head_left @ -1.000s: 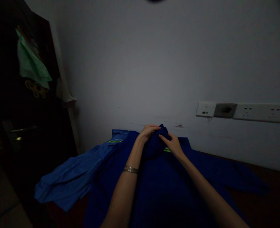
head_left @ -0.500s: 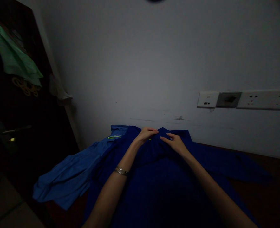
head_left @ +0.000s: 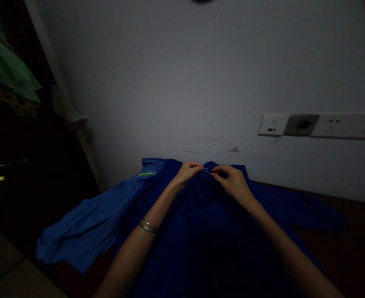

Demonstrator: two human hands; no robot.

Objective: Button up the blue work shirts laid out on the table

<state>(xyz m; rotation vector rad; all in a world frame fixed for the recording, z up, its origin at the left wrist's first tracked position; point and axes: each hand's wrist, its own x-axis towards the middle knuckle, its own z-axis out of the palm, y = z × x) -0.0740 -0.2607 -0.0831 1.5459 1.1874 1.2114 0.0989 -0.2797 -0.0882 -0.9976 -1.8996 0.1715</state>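
Note:
A dark blue long-sleeved shirt (head_left: 182, 244) lies spread out, its collar end towards the wall. My left hand (head_left: 187, 173) pinches the fabric at the left of the collar, thumb and fingers together. On the other side of the opening, my right hand (head_left: 232, 180) has its thumb and forefinger closed on the collar edge. Between the fingertips shows a small pale ring, apparently a snap button (head_left: 206, 169). A lighter blue garment (head_left: 92, 219) with a lime-green stripe and pale letters lies partly under the shirt at the left.
Behind the shirt rises a pale wall (head_left: 182, 82) with scuff marks and a row of sockets (head_left: 328, 125) at the right. At the left stands a dark door (head_left: 30, 140) with a handle and a hanging green cloth (head_left: 8, 62). The surface beneath is dark reddish (head_left: 356, 248).
My right hand's fingers have closed from a spread pose onto the collar and moved slightly up. The snap button now shows between my hands. The view has shifted a little.

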